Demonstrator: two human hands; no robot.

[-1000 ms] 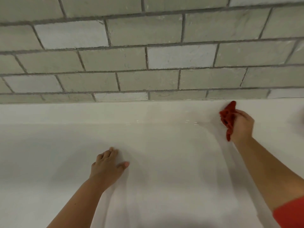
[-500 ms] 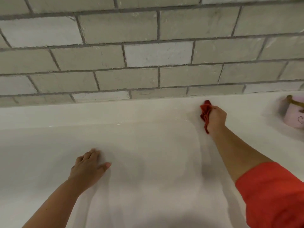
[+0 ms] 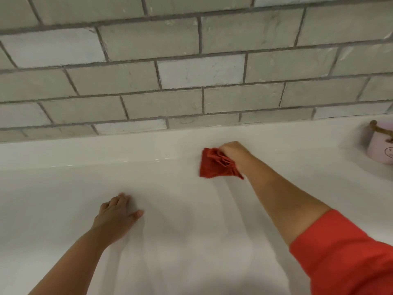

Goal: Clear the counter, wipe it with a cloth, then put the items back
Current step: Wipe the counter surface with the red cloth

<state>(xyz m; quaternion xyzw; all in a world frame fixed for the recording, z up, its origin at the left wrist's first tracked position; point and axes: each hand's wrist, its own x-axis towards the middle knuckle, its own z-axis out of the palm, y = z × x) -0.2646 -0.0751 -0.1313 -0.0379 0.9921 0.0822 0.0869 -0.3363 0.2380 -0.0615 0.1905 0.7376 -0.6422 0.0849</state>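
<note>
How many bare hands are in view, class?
2. The left hand rests flat on the white counter, left of centre; the right hand grips a crumpled red cloth nearer the grey tiled wall.

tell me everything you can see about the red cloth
The red cloth is a rag of soft woven-looking fabric, crumpled into folds on its right side, with one flatter flap spreading left. The right hand grips its bunched upper edge and holds it against the white counter, near the back by the tiled wall.

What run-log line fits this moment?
step: wiping; right hand: grips red cloth on counter; left hand: flat on counter; pink container: far right
</note>
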